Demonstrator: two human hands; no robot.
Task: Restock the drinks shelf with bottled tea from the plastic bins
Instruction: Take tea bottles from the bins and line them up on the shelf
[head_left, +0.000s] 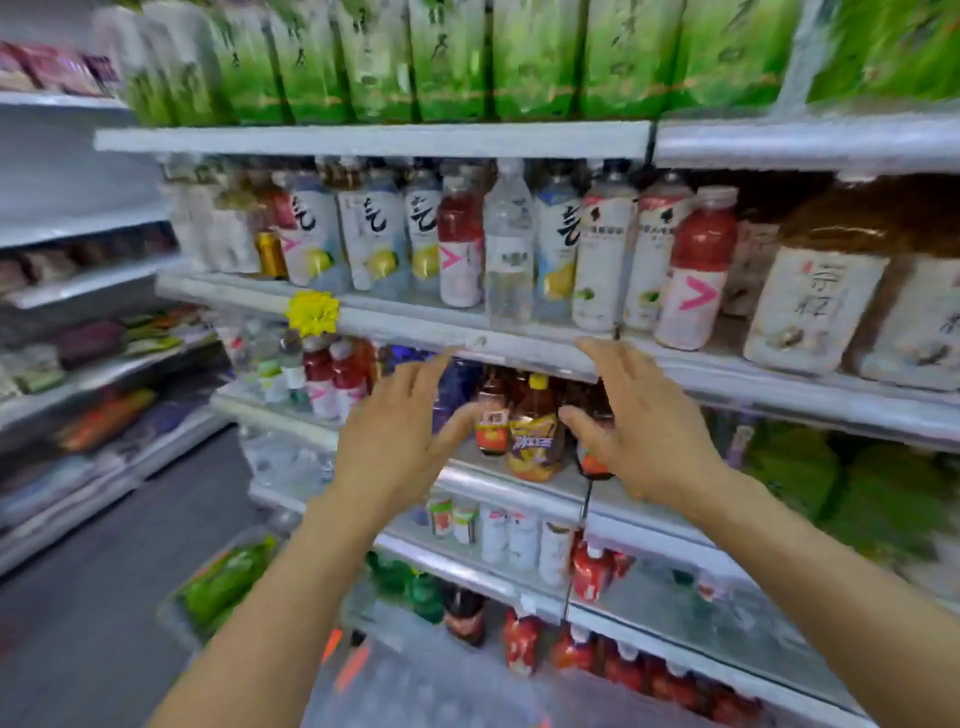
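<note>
I see the tea bottle (535, 441) standing on the shelf (519, 483), between my left hand (400, 436) and right hand (644, 426); both hands spread, fingers straight, gripping nothing, beside it.

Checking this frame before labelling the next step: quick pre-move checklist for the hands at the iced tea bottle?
1. Left hand free: ok, fingers spread, holding nothing.
2. Right hand free: ok, open, holding nothing.
3. Yellow-capped tea bottle upright at the shelf front: ok, standing between the two hands.
4. Hands touching the bottle: cannot tell, both thumbs lie close to it, motion blur hides any contact.
5. Neighbouring bottle to its left stable: ok, upright.
6. Room behind on the shelf: cannot tell, dark bottles and the hands block the view.
</note>
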